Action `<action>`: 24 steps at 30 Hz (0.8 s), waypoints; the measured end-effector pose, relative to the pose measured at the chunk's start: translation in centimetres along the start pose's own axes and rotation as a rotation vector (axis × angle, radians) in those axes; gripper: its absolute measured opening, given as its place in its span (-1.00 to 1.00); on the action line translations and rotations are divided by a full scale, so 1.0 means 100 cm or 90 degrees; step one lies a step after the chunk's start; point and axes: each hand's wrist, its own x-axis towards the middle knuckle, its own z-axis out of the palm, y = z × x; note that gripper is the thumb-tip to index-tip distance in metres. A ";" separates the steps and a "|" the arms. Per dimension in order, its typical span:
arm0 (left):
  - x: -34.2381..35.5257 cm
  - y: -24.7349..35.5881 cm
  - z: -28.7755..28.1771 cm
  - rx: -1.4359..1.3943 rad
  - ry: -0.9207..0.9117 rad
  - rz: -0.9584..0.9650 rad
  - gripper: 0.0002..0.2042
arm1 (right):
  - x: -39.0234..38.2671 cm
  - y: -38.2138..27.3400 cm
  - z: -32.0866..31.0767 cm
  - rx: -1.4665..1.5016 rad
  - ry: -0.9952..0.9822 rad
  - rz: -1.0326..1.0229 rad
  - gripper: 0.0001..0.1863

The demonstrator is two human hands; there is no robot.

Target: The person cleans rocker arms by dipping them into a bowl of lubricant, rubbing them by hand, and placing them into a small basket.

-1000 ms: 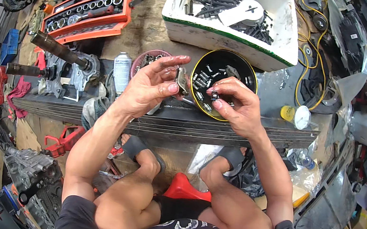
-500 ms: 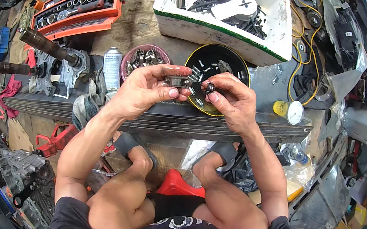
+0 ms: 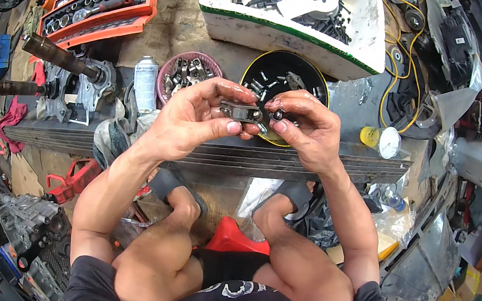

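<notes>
My left hand (image 3: 195, 121) grips an oily metal rocker arm (image 3: 236, 110) lengthwise between thumb and fingers. My right hand (image 3: 310, 133) pinches a small dark metal piece (image 3: 277, 114) just to the right of that arm, close to its end. Both hands are over the front of a black bowl with a yellow rim (image 3: 293, 61), which contains several small shiny cylinders (image 3: 263, 76) and a larger metal part. Left of it, a pink basket (image 3: 174, 64) holds more rocker arms (image 3: 191, 73), partly hidden by my left hand.
Behind are a white foam box (image 3: 235, 30) of bolts and an orange socket case (image 3: 135, 23). Left are shafts in housings (image 3: 84, 88), a spray can (image 3: 145, 82) and a rag (image 3: 113, 140). Right are a yellow tub (image 3: 370, 137) and cables. My legs and a red stool (image 3: 230, 237) are below.
My left hand has turned the rocker arm from upright to nearly horizontal. My right hand has stayed pinched on its small piece, and the two parts are now closer together.
</notes>
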 end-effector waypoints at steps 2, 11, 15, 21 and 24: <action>0.000 0.000 0.002 -0.018 0.009 0.021 -0.62 | 0.000 -0.002 0.001 0.004 0.002 0.003 -0.73; -0.002 -0.002 0.001 0.012 0.051 0.062 -0.65 | -0.001 -0.002 0.000 0.003 0.007 -0.004 -0.72; -0.002 -0.001 0.001 0.042 0.059 0.080 -0.64 | 0.000 -0.005 0.000 0.000 0.006 -0.011 -0.71; 0.001 -0.008 0.000 0.065 0.033 0.154 -0.62 | -0.001 -0.003 -0.001 -0.003 0.006 -0.015 -0.71; -0.001 -0.007 0.001 0.099 0.051 0.162 -0.62 | -0.001 -0.005 0.001 -0.008 0.009 0.003 -0.72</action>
